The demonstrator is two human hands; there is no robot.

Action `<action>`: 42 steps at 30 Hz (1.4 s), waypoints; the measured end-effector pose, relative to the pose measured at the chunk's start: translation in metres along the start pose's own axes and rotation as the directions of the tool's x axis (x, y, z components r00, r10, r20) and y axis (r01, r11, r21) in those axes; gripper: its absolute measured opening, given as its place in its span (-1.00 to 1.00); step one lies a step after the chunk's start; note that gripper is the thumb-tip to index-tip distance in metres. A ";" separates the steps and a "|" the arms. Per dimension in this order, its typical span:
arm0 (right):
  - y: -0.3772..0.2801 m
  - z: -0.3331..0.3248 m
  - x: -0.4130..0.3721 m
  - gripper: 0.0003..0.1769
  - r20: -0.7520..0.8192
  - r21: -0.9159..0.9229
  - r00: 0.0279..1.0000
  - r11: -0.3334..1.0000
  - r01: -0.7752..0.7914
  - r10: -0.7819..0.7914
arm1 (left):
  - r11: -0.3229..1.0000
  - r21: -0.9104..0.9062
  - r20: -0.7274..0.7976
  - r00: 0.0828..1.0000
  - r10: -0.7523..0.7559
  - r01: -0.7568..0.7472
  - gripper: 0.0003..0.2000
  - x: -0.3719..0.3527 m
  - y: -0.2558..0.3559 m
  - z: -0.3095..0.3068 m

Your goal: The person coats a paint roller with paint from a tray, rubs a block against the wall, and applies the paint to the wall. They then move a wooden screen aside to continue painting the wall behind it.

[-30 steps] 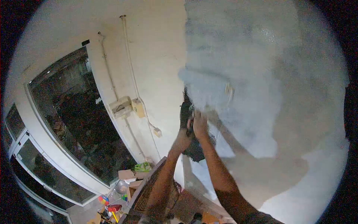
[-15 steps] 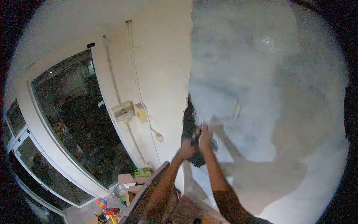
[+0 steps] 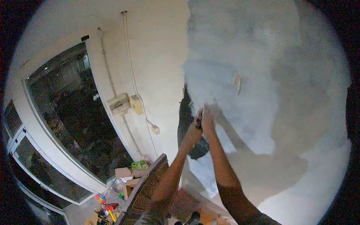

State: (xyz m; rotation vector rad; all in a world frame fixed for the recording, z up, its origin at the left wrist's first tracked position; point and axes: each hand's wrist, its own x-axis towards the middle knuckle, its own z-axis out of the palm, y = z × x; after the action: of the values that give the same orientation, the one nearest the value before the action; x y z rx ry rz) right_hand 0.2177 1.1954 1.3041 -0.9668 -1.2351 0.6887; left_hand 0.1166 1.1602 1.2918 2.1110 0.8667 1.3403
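In front of the wall both my hands are close together with the arms stretched forward. My left hand (image 3: 195, 131) is closed, slightly lower and on the left. Against it, a little higher, my right hand (image 3: 208, 120) is closed too. What they hold is hidden by the fingers and too small to make out. Behind them is a black patch (image 3: 185, 114) on the wall, which continues below between my forearms. Fresh-looking whitish-grey coating (image 3: 221, 84) covers the wall (image 3: 165, 56) around and right of my hands, bordering a cream area on the left.
A wall fitting (image 3: 237, 82) sits up and right of my hands. Switch boxes (image 3: 136, 105) and conduits are on the left wall, beside a large dark window (image 3: 75, 112). Below stand a dark patterned panel (image 3: 148, 183) and cardboard boxes (image 3: 132, 182) with clutter.
Both hands have moved up the wall together, drawing closer to each other. The view has shifted slightly, and more of the lower black patch shows between my forearms.
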 end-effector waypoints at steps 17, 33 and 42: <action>-0.013 0.039 -0.042 -0.52 0.135 0.343 0.983 0.925 -0.163 0.123 | 0.981 -0.020 0.255 0.950 -0.182 0.194 -0.75 -0.037 -0.068 -0.008; 0.092 0.039 -0.100 -0.66 -0.094 -0.112 0.994 0.991 -0.072 0.061 | 0.970 -0.218 0.264 0.964 -0.046 0.105 -0.57 -0.110 -0.100 0.002; -0.003 0.067 -0.041 -0.41 -0.049 0.098 0.960 0.958 -0.270 0.275 | 0.994 0.007 0.369 0.924 -0.101 0.106 -0.58 -0.039 -0.057 -0.040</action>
State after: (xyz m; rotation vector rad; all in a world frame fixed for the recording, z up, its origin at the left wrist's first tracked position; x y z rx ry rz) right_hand 0.1431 1.1736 1.2911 -1.0858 -1.0161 0.9167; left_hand 0.0528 1.1731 1.2444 2.1756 0.7920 0.8516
